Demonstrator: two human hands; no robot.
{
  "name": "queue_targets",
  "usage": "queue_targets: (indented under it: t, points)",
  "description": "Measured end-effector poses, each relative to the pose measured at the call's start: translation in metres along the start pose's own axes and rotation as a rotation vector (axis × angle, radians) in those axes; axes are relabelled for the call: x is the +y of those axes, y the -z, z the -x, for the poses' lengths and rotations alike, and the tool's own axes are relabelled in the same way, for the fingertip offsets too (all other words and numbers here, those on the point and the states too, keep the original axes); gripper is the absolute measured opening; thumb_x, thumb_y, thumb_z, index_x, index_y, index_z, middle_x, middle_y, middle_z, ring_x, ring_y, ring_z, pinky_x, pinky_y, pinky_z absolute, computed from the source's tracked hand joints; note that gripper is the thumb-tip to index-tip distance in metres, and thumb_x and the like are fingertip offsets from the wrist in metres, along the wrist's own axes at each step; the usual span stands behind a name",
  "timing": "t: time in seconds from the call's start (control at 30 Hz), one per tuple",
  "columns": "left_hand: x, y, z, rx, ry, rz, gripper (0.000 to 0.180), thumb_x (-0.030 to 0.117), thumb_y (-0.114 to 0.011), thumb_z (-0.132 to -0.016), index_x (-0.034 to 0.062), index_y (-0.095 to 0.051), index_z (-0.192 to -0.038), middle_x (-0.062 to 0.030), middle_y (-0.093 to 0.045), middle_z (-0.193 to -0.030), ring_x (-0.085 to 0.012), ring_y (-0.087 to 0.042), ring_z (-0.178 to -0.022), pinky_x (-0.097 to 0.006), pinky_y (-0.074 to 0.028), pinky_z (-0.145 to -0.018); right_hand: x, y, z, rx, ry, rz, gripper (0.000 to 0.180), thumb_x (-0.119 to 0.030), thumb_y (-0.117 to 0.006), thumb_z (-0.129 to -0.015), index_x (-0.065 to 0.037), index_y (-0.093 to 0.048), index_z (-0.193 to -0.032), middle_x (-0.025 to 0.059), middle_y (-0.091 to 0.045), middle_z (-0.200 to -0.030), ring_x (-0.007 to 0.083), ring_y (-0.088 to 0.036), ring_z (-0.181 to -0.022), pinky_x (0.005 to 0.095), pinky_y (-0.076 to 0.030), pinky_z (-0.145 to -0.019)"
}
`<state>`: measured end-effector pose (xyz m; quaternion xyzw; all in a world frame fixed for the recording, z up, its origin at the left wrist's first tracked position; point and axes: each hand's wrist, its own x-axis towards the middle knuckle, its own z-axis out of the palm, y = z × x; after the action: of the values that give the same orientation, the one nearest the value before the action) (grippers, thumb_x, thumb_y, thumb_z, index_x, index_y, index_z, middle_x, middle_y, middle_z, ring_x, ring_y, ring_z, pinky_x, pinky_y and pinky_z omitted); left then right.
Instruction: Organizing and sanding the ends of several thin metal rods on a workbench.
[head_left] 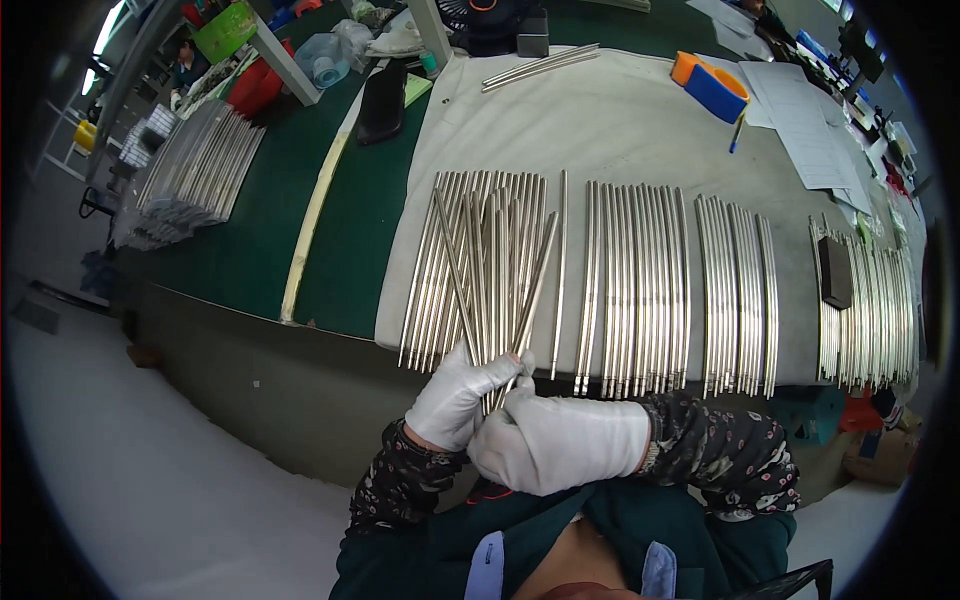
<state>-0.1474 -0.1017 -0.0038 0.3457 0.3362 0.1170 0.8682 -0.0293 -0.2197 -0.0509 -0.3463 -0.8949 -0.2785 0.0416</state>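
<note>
Rods (490,270) of thin, bright metal, long and smooth with a dull silver shine, were gathered by their near ends in both gloved hands at the front edge of the surface (620,130). The left hand (455,398), in a white cotton glove, had its grip closed around the bottom of the bundle, and the right hand (560,440), gloved the same, was closed against it from the other side, the two touching. A few of the held rods crossed at a slant over the others, which lay straight on a pale grey cloth (560,110) of soft, felt-like look.

To the right on the cloth lay more rods in neat side-by-side groups: a middle row (632,285), a further row (738,295) and a last row (880,315) near the edge, with a small dark flat block (835,272) resting on it. Beyond them sat a chunky orange and blue roll (715,88), white paper sheets (810,120) and a short loose bundle (540,66) of rods. On the green part of the bench to the left lay a stack of long grey strips (195,175).
</note>
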Motion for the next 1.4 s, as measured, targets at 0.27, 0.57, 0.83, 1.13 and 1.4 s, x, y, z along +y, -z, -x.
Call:
queue_targets:
  t: [0.27,0.57,0.83,1.13,1.4]
  points:
    - [0.023,0.006,0.012,-0.047,-0.020,-0.005,0.047,0.007,-0.064,-0.086,0.0020,-0.042,-0.128,-0.0077,-0.056,-0.088,-0.0098,-0.049,-0.058,-0.024,-0.043,-0.051,0.055,0.054,-0.024,0.294,-0.052,-0.345,0.019,-0.015,-0.059,-0.084,-0.001,-0.060,-0.098,0.0082,-0.057,-0.086,0.0195,-0.056,-0.075,0.0291,-0.051,-0.067]
    - [0.084,0.063,0.003,0.300,-0.288,-0.567,0.045,0.004,-0.057,-0.085,0.0070,-0.042,-0.128,-0.0023,-0.055,-0.082,-0.0081,-0.051,-0.056,-0.023,-0.044,-0.046,0.065,0.066,0.011,-0.069,-0.361,-0.381,0.018,-0.012,-0.063,-0.081,-0.003,-0.059,-0.095,0.0068,-0.059,-0.083,0.0180,-0.058,-0.071,0.0291,-0.045,-0.056]
    - [0.086,0.093,-0.018,0.629,-0.343,-1.648,0.044,0.007,-0.052,-0.084,-0.0016,-0.040,-0.125,-0.0255,-0.060,-0.097,-0.0425,-0.063,-0.088,-0.049,-0.051,-0.076,0.061,0.064,0.026,-0.087,-0.414,-0.266,0.025,-0.012,-0.061,-0.081,0.000,-0.061,-0.103,0.0093,-0.061,-0.093,0.0183,-0.059,-0.078,0.0290,-0.046,-0.059]
    - [0.078,0.069,-0.015,0.635,-0.358,-2.036,0.069,0.015,-0.059,-0.073,-0.0083,-0.035,-0.134,-0.0184,-0.048,-0.115,-0.0343,-0.057,-0.101,-0.044,-0.051,-0.078,0.060,0.065,0.021,-0.011,-0.483,-0.300,0.020,-0.009,-0.066,-0.079,0.000,-0.062,-0.096,0.0097,-0.061,-0.090,0.0195,-0.059,-0.077,0.0306,-0.048,-0.059]
    - [0.065,0.085,-0.027,0.646,-0.504,-2.056,0.073,0.026,-0.057,-0.076,-0.0055,-0.034,-0.138,-0.0248,-0.034,-0.142,-0.0371,-0.034,-0.133,-0.050,-0.029,-0.107,0.063,0.065,0.030,-0.002,-0.524,-0.305,0.018,-0.008,-0.067,-0.079,-0.001,-0.063,-0.094,0.0078,-0.062,-0.089,0.0188,-0.059,-0.075,0.0299,-0.048,-0.058]
